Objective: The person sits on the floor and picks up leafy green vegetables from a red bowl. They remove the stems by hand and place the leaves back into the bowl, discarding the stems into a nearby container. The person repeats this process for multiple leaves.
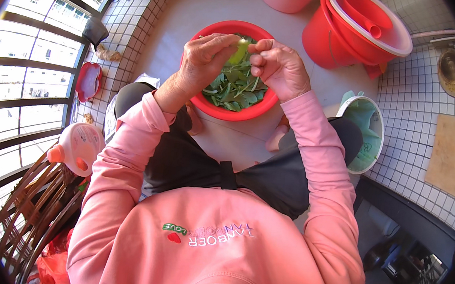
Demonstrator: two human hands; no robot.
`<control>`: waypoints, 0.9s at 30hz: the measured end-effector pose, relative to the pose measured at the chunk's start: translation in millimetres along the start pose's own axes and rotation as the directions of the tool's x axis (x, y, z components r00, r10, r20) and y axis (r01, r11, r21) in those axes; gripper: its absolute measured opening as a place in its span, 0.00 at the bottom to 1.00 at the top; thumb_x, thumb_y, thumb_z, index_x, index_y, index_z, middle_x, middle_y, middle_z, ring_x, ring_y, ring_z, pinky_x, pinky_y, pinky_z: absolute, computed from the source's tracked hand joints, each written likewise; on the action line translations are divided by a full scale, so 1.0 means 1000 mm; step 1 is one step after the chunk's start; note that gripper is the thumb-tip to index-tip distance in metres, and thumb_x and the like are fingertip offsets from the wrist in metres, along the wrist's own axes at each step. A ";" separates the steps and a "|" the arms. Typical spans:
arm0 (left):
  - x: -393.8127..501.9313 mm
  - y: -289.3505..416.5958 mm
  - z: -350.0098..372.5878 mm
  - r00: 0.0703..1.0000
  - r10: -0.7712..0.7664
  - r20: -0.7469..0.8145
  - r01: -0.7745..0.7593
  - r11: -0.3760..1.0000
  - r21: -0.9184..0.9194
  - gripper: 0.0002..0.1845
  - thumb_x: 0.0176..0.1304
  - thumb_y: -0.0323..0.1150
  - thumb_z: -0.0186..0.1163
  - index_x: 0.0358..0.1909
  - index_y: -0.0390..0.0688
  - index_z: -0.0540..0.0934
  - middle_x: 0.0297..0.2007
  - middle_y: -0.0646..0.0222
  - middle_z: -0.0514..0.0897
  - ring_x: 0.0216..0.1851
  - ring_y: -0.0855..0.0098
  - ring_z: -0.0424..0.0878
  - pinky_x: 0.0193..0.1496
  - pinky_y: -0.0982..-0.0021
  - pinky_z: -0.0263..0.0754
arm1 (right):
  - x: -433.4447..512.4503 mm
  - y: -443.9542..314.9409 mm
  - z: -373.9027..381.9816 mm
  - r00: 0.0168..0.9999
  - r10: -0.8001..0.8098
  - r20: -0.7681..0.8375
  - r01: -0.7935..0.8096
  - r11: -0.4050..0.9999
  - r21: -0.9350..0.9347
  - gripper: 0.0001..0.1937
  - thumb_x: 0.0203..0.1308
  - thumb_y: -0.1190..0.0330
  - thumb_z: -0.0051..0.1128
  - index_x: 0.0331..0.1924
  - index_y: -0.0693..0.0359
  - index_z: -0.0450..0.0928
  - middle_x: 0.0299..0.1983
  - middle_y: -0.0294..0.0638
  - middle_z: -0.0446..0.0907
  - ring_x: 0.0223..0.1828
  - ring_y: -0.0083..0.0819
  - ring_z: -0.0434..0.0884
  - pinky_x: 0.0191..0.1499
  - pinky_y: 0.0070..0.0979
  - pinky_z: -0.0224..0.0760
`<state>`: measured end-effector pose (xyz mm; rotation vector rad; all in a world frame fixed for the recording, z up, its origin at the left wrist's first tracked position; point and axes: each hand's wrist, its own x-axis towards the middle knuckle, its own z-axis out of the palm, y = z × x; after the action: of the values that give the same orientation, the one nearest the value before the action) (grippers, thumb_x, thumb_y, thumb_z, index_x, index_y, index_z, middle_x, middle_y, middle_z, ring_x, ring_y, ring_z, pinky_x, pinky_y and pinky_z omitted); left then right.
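A red plastic basin (235, 115) stands on the floor between my feet, holding a heap of green leafy vegetables (237, 86). Both hands are raised over it. My left hand (208, 56) pinches a bright yellow-green leaf (240, 53) at its fingertips; the leaf is blurred. Close by on the other side of that leaf is my right hand (282, 67), with its fingers curled towards the thumb. Whether anything thin sits between those right fingertips is too small to tell. My hands partly cover the basin's sides.
On the right stands a white bin (379, 145) lined with a green bag. Red buckets and basins (331, 41) are stacked beyond it, beside a pink bucket (287, 0). To the left are a detergent jug (83, 144), a rack (26, 204) and a barred window (30, 61).
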<state>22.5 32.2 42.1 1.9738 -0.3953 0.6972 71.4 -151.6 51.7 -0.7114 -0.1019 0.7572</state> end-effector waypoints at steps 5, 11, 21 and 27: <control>0.003 -0.001 -0.003 0.981 0.185 0.054 -0.191 0.970 0.152 0.11 0.49 0.17 0.60 0.36 0.36 0.79 0.32 0.58 0.82 0.32 0.58 0.81 0.36 0.68 0.76 | -0.004 -0.005 0.011 0.986 0.165 -0.002 -0.164 0.982 -0.088 0.08 0.60 0.68 0.53 0.32 0.66 0.75 0.26 0.39 0.73 0.19 0.16 0.65 0.20 0.16 0.59; 0.004 -0.007 -0.005 0.920 0.361 0.150 -0.388 0.892 0.233 0.18 0.38 0.16 0.59 0.37 0.36 0.78 0.34 0.59 0.81 0.33 0.60 0.80 0.35 0.67 0.76 | -0.006 -0.006 0.010 0.979 0.203 -0.006 -0.201 0.963 -0.178 0.07 0.60 0.71 0.52 0.29 0.67 0.74 0.24 0.39 0.74 0.16 0.14 0.63 0.15 0.13 0.54; 0.000 -0.001 0.003 0.964 0.233 0.130 -0.247 0.963 0.108 0.14 0.45 0.17 0.59 0.38 0.35 0.78 0.29 0.60 0.80 0.28 0.62 0.79 0.32 0.69 0.74 | -0.005 -0.003 0.013 0.995 0.081 -0.058 -0.090 0.980 -0.180 0.04 0.55 0.76 0.50 0.27 0.68 0.73 0.23 0.40 0.74 0.14 0.13 0.61 0.15 0.13 0.51; -0.006 0.012 0.003 0.802 -0.453 0.390 0.575 0.763 -0.297 0.07 0.60 0.26 0.56 0.34 0.32 0.79 0.24 0.67 0.80 0.24 0.77 0.79 0.28 0.75 0.74 | -0.002 -0.005 0.012 0.996 0.052 -0.067 -0.062 0.984 -0.170 0.04 0.55 0.75 0.50 0.28 0.67 0.73 0.23 0.40 0.74 0.13 0.13 0.60 0.15 0.12 0.52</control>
<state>12.0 24.0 46.0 1.6679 -0.1279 -0.0516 68.6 -148.6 64.4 -0.9043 -0.0914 0.7869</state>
